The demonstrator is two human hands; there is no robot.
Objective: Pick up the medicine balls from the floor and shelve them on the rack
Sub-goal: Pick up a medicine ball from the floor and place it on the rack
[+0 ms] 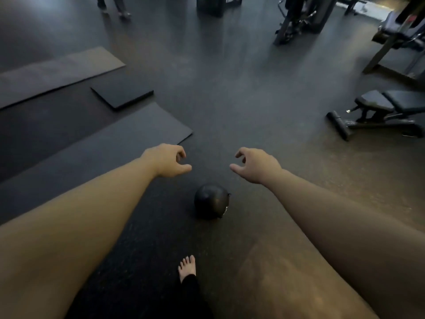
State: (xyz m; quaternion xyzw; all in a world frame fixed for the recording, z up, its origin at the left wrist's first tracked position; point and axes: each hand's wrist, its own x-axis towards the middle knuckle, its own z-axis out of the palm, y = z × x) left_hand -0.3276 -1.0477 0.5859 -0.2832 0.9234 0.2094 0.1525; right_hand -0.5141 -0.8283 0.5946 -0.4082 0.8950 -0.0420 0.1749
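Your left hand (167,160) and right hand (255,165) hover above the medicine ball (210,201), one each side, fingers loosely curled, empty.

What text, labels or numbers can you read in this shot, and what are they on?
Ball: a short run of white letters down its lower right side, too small and blurred to read.
Mats: no text visible.
Bench: no text visible.
Machines: dark and blurred, nothing readable.
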